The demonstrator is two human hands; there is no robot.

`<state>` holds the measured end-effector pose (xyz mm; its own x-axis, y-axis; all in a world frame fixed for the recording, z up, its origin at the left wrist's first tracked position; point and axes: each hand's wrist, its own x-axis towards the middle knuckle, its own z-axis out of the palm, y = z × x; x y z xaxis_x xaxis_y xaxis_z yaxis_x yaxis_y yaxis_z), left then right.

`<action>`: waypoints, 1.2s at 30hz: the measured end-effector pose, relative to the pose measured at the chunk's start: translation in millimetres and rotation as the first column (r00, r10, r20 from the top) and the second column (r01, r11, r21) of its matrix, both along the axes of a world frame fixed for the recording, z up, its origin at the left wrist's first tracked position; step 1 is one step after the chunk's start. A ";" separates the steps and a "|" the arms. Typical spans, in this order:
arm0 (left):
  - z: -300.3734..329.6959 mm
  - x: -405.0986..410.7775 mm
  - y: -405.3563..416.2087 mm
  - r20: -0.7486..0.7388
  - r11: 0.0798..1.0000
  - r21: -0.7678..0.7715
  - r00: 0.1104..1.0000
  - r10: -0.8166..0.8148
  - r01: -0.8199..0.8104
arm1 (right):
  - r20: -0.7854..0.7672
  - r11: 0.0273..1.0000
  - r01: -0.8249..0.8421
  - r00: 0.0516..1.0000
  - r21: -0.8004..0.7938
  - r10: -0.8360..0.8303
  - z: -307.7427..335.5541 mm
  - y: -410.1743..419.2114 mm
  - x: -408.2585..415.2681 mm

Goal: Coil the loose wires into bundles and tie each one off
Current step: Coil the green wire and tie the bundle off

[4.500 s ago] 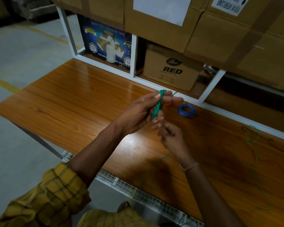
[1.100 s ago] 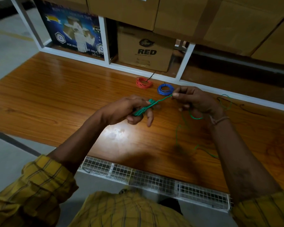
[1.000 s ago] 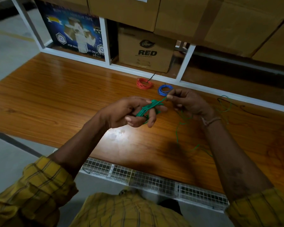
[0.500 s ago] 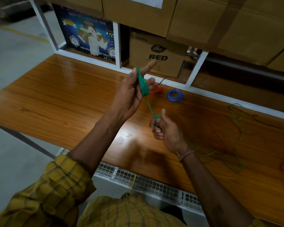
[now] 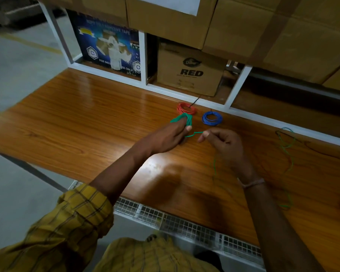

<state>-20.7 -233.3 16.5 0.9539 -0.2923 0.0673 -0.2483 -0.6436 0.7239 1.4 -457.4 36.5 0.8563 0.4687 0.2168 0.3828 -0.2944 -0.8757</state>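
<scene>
The left hand (image 5: 165,137) has its fingers (image 5: 182,126) curled round a green wire bundle (image 5: 182,118), a flattened hank whose long axis runs left to right, just above the counter (image 5: 86,122); the right hand (image 5: 223,143) pinches the green wire's free tail (image 5: 193,134) at the fingertips, the strand stretching sideways between both hands; the slack (image 5: 287,154) trails off to the right; beyond lie a red coil (image 5: 185,108) and a blue coil (image 5: 212,118), side by side.
</scene>
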 end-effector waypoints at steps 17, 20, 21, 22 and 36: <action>2.7 -36.4 -8.0 -0.286 0.431 -0.901 0.827 -0.484 -0.059 | -0.047 0.989 0.129 0.991 0.072 -0.125 -3.9 4.1 34.6; 13.0 -33.4 -12.5 -0.198 0.242 -0.966 0.853 -0.483 -0.088 | -0.156 0.996 0.084 0.984 0.000 -0.083 -20.2 10.2 19.3; 16.6 -30.5 -12.8 -0.187 0.200 -0.974 0.879 -0.439 -0.108 | -0.143 0.997 0.068 0.987 -0.039 -0.073 -23.8 13.6 10.9; 19.5 -26.1 -12.7 -0.185 0.182 -0.976 0.906 -0.380 -0.123 | -0.130 0.996 0.051 0.990 -0.076 -0.060 -28.0 16.9 3.0; -2.3 8.9 -24.4 0.004 0.841 -0.419 0.925 0.379 -0.343 | -0.442 0.858 -0.279 0.894 -0.431 0.069 19.6 25.3 -32.7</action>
